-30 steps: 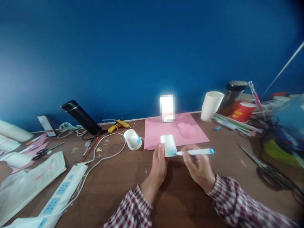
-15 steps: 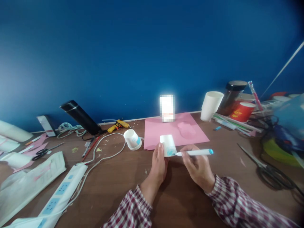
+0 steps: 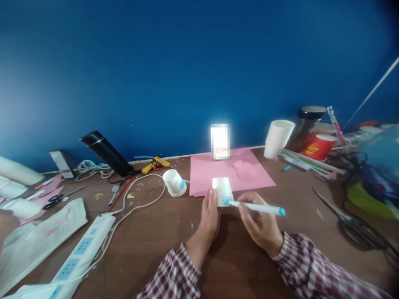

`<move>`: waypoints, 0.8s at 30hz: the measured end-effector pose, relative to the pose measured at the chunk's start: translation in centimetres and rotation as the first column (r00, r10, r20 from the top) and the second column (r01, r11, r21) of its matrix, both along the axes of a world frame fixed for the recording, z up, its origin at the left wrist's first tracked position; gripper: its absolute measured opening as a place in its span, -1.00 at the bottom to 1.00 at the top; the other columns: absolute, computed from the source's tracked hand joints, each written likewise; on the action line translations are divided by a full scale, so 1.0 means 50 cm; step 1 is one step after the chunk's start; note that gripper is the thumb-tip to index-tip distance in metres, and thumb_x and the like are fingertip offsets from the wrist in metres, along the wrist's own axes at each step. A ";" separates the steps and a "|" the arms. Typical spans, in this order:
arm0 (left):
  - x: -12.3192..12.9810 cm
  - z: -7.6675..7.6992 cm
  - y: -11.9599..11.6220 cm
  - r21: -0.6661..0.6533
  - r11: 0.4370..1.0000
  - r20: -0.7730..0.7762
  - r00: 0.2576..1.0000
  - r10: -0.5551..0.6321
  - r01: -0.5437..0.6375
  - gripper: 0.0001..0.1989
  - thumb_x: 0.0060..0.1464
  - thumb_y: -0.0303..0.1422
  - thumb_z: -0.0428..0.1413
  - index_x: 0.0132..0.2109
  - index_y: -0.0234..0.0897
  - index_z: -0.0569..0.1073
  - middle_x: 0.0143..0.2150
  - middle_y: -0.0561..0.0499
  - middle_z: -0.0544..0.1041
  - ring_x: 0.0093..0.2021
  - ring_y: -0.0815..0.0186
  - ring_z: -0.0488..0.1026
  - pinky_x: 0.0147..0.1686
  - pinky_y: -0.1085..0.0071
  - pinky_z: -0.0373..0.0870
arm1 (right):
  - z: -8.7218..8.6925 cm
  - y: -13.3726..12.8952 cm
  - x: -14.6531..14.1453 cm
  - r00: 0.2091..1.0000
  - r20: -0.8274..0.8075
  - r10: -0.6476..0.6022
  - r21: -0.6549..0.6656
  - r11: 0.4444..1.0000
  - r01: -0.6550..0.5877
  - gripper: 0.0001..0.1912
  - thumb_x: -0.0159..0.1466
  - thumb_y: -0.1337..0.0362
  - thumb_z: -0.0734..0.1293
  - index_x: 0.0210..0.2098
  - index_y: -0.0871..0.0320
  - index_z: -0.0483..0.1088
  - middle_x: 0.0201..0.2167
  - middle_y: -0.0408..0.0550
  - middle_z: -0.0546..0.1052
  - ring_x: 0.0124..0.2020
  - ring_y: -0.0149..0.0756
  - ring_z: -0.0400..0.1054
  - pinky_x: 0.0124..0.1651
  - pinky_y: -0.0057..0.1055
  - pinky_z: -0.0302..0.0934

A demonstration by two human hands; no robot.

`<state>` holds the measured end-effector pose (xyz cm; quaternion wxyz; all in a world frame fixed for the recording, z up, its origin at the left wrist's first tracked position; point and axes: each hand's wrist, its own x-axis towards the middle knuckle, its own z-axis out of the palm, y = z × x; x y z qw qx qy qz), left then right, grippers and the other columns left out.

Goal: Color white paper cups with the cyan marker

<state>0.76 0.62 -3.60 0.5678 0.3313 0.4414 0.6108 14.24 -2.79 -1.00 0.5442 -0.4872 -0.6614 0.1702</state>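
My left hand [image 3: 209,216] is closed around the side of a small white paper cup [image 3: 222,187], thumb along its wall. A light-blue patch of colour shows on the cup near its lower end. Between the fingers of my right hand [image 3: 260,222] is a white marker with a blue end [image 3: 262,208], its tip at the coloured patch. To the left, a second white paper cup [image 3: 173,182] with a blue patch stands upside down on the table. Pink paper sheets [image 3: 208,170] lie just behind my hands.
A power strip [image 3: 77,257], yellow glue gun [image 3: 156,164] and black flask [image 3: 107,153] are on the left. Scissors [image 3: 349,220], a tall white cup stack [image 3: 278,139] and a red cup [image 3: 319,146] stand or lie right. A blurred hand shows at the far left edge.
The marker's tip has shifted slightly left over the blue patch, and its rear end has dropped to the right. The held cup has moved a little right. A blurred hand has appeared far left.
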 end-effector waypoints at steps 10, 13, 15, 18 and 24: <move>0.005 0.051 -0.005 0.043 0.985 -0.119 0.980 -0.161 0.167 -0.65 0.12 -0.08 0.01 -0.20 -0.30 0.43 -0.35 -0.07 0.44 -0.36 0.29 0.35 -0.33 0.39 0.35 | 0.022 -0.003 0.006 0.970 0.241 0.027 0.162 0.984 -0.068 -0.94 0.27 0.35 0.22 -0.30 0.15 0.34 -0.46 -0.08 0.45 -0.46 -0.34 0.35 -0.37 -0.41 0.25; 0.010 0.055 -0.006 0.046 0.982 -0.167 0.971 -0.171 0.181 -0.63 0.16 -0.08 -0.04 -0.19 -0.32 0.39 -0.37 -0.03 0.40 -0.42 0.37 0.29 -0.37 0.45 0.33 | 0.019 0.000 0.009 0.967 0.255 0.010 0.157 0.986 -0.052 -0.92 0.29 0.34 0.20 -0.30 0.16 0.33 -0.46 -0.07 0.45 -0.44 -0.33 0.34 -0.35 -0.40 0.26; 0.010 0.055 -0.007 0.045 0.983 -0.187 0.968 -0.167 0.178 -0.63 0.17 -0.08 -0.05 -0.19 -0.33 0.38 -0.37 -0.03 0.39 -0.42 0.38 0.29 -0.37 0.46 0.33 | 0.017 0.002 0.010 0.967 0.255 0.004 0.144 0.989 -0.042 -0.91 0.30 0.34 0.19 -0.30 0.16 0.32 -0.45 -0.06 0.44 -0.42 -0.32 0.34 -0.33 -0.40 0.25; 0.010 0.055 -0.007 0.054 0.983 -0.204 0.965 -0.164 0.178 -0.65 0.17 -0.09 -0.05 -0.21 -0.33 0.36 -0.36 -0.05 0.38 -0.40 0.36 0.29 -0.35 0.46 0.33 | 0.014 0.003 0.009 0.968 0.250 0.009 0.141 0.989 -0.046 -0.91 0.31 0.34 0.20 -0.30 0.17 0.32 -0.44 -0.06 0.44 -0.41 -0.32 0.35 -0.33 -0.41 0.24; 0.008 0.049 -0.005 0.070 0.977 -0.196 0.963 -0.184 0.201 -0.64 0.18 -0.07 -0.08 -0.21 -0.30 0.35 -0.36 -0.04 0.37 -0.39 0.35 0.29 -0.35 0.45 0.33 | 0.013 0.003 0.006 0.967 0.252 0.043 0.133 0.988 -0.079 -0.91 0.30 0.37 0.19 -0.33 0.16 0.31 -0.47 -0.10 0.42 -0.45 -0.35 0.32 -0.35 -0.43 0.21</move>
